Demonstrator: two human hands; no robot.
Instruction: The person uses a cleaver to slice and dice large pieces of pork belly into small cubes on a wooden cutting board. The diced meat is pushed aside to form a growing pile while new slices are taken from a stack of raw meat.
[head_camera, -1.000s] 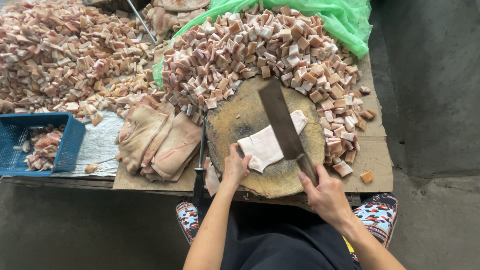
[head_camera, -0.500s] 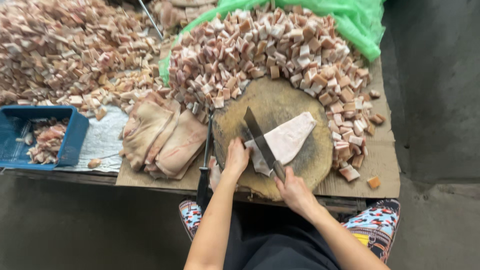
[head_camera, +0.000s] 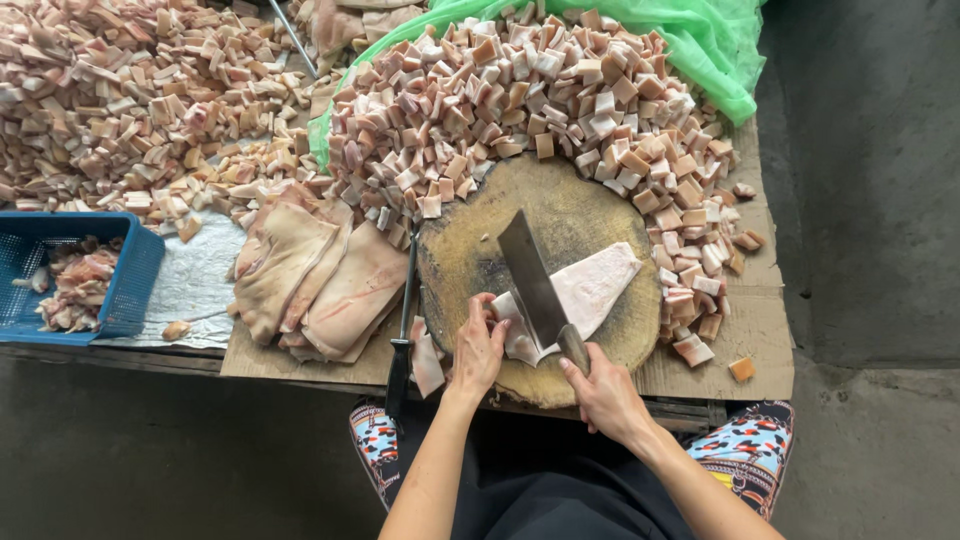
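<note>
A pale slab of pork skin (head_camera: 592, 285) lies on the round wooden chopping block (head_camera: 560, 205). My right hand (head_camera: 600, 392) grips the handle of a broad cleaver (head_camera: 530, 278), whose blade rests across the slab's left part. My left hand (head_camera: 478, 347) presses the cut strip of pork (head_camera: 513, 335) at the left end, fingers just beside the blade.
A big heap of cut pork cubes (head_camera: 520, 100) rings the block on green plastic (head_camera: 715, 50). Whole pork slabs (head_camera: 320, 280) lie to the left, with a second knife (head_camera: 402, 350) beside the block. A blue basket (head_camera: 120, 290) holds scraps. More cubes (head_camera: 120, 100) cover the far left.
The cleaver has swung from lying across the slab's right side to cutting near its left end. The slab has turned and shifted right, and my left hand moved to hold the cut end.
</note>
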